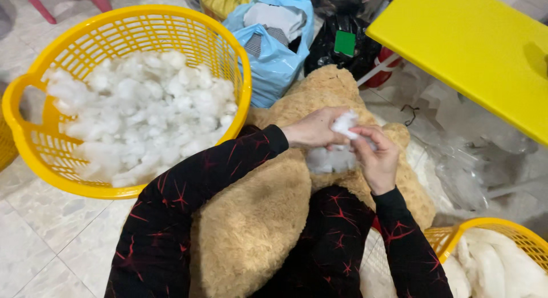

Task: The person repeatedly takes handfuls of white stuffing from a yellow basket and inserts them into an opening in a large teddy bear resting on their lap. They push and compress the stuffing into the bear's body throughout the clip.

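The left hand [313, 129] and the right hand [377, 158] pinch a tuft of white stuffing [344, 124] over a tan plush bear [257, 218] lying on the person's lap. A yellow basket [34, 144] full of white stuffing stands to the left on the tiled floor [40, 246].

Both arms wear long black knit sleeves [171, 218] scattered with thin red starburst or crack-like lines. Each sleeve ends in a plain black ribbed cuff at the wrist. The left hand [314, 128] and right hand [379, 158] are bare: no gloves, rings or watch visible.
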